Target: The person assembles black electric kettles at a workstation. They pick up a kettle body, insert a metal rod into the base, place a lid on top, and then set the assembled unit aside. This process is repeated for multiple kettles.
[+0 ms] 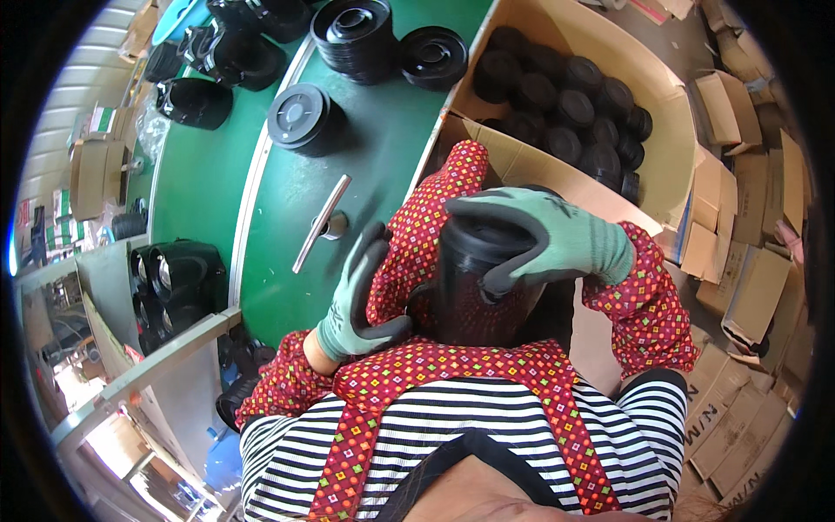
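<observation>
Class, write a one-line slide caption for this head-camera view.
Two gloved hands, left hand and right hand, grip a stack of black round parts beside a cardboard box.

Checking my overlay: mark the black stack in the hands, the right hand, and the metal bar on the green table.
black stack [474, 287], head view, on its side wall below the top.
right hand [557, 239], head view, back of the glove.
metal bar [322, 222], head view, mid-length.

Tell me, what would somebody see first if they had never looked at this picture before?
First come the two green-and-black gloved hands in the middle: the right hand lies over the top of a stack of round black plastic parts, and the left hand rests beside it. Next is the open cardboard box at upper right, full of the same parts. More black stacks stand on the green table.
</observation>
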Motion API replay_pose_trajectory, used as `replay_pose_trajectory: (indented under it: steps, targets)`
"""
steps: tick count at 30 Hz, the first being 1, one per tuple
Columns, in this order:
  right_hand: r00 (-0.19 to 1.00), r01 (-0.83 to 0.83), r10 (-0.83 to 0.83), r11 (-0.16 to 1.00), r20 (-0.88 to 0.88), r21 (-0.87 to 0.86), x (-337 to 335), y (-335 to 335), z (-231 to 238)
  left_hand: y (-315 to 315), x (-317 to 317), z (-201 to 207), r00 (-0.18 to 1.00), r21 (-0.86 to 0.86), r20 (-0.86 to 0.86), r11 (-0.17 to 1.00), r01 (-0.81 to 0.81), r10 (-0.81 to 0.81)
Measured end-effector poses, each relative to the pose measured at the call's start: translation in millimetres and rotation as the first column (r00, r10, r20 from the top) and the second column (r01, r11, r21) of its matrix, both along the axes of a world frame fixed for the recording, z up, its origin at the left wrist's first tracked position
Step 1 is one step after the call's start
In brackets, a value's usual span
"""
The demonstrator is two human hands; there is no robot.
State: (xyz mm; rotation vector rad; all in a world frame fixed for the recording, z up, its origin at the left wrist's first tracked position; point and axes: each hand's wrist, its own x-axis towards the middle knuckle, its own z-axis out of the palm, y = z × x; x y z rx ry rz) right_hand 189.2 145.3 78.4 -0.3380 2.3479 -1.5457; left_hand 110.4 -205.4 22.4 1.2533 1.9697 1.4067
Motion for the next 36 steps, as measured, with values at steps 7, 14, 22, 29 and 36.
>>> replay_pose_trajectory:
  steps: [7, 14, 22, 29, 36]
  targets:
    - [0.847, 0.497, -0.301, 0.743, 0.439, -0.45, 50, 20, 14, -7, 34, -5, 0.97, -0.141, -0.225, 0.988, 0.056, -0.087]
    - [0.793, 0.608, -0.477, 0.587, 0.378, -0.535, 68, 18, -15, 22, 33, -13, 0.92, -0.238, -0.329, 0.962, 0.136, -0.212]
    - [0.839, 0.516, -0.536, 0.839, -0.097, -0.175, -76, 24, -29, 13, 32, -44, 0.916, -0.203, -0.361, 0.974, 0.104, -0.173]
    - [0.945, 0.309, -0.135, 0.67, -0.299, 0.675, -192, -58, -125, 10, 28, -45, 0.941, -0.144, -0.321, 0.988, 0.061, -0.104]
    - [0.993, 0.107, -0.092, 0.972, -0.08, 0.208, -160, -18, -61, 6, 21, -45, 0.946, -0.225, -0.284, 0.97, 0.095, -0.159]
